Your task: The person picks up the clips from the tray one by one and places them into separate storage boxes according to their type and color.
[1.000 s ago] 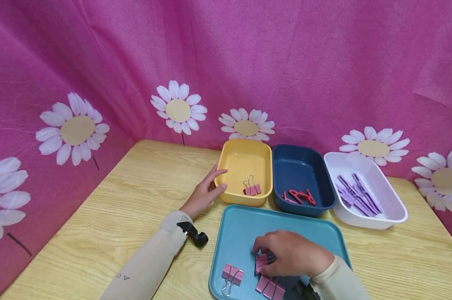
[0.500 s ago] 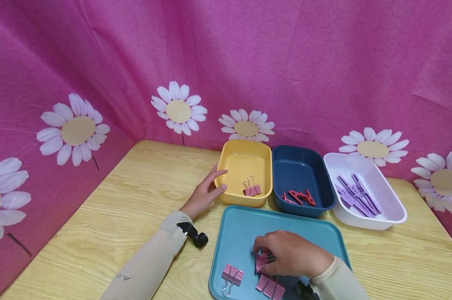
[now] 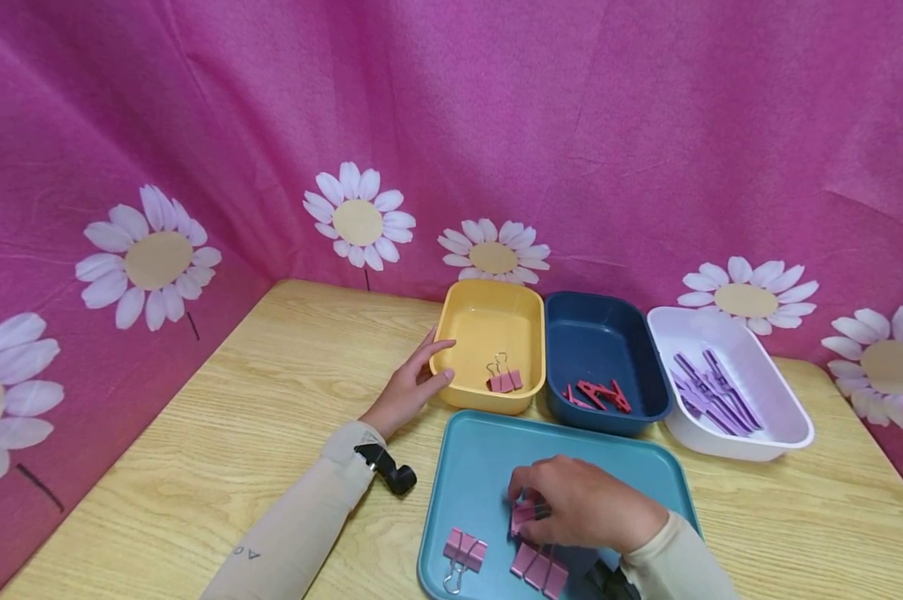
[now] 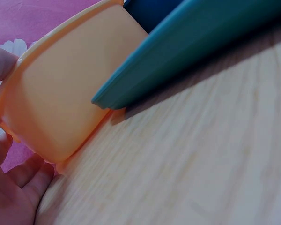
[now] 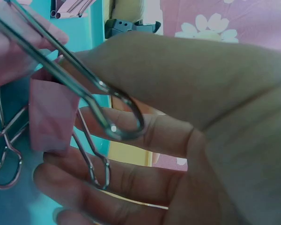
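right hand [image 3: 582,508], fingers curled round pink binder clip [image 3: 528,514] on teal tray [image 3: 481,454] (6 o'clock). left hand [image 3: 409,385], fingers relaxed apart, touches yellow bin [image 3: 489,321], 11 o'clock of tray.

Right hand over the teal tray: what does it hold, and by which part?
The right hand pinches a pink metal binder clip by its wire handles.
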Available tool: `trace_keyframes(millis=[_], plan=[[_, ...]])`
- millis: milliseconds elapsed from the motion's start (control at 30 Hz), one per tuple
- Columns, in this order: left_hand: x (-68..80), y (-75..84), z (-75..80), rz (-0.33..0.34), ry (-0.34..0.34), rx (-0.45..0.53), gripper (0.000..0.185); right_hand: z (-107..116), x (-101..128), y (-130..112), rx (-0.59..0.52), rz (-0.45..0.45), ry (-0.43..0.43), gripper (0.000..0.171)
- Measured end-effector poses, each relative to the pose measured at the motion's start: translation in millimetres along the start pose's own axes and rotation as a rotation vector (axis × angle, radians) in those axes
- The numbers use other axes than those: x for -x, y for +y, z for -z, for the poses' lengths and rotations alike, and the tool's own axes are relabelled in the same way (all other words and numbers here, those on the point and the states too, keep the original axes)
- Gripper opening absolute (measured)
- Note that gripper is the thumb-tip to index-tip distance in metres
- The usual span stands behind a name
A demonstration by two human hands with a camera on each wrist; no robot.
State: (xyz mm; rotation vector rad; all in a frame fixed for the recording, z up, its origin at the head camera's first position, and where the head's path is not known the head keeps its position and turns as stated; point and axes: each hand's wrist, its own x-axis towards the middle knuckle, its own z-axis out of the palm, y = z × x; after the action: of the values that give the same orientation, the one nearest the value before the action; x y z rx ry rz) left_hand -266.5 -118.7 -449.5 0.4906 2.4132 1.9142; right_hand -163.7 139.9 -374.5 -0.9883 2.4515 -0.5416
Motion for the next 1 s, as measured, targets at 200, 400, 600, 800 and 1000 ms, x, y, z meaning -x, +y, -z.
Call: trace_keyframes(millis=[200, 400, 600, 800, 1000], plan=[[-3.9, -11.3, -1.9, 0.004, 0.032, -0.013, 0.046, 1.9, 0.7, 0.1, 0.007, 0.007, 0.038, 0.019], [-4.8, -11.9, -1.6, 0.003, 0.031, -0.006, 0.046, 3.7, 1.3, 0.6, -0.006, -0.004, 0.057, 0.017], [-4.8, -12.0, -1.4, 0.006, 0.032, -0.009, 0.045, 5.8, 2.2, 0.4, 0.001, -0.013, 0.076, 0.016], [-4.2, -11.3, -1.8, 0.012, 0.037, -0.010, 0.045, 7.7, 5.4, 0.4, 0.064, 0.022, 0.148, 0.018], [-3.6, -10.7, -2.1, 0.018, 0.035, -0.003, 0.045, 10.3, 7.7, 0.5, 0.093, 0.043, 0.194, 0.019]])
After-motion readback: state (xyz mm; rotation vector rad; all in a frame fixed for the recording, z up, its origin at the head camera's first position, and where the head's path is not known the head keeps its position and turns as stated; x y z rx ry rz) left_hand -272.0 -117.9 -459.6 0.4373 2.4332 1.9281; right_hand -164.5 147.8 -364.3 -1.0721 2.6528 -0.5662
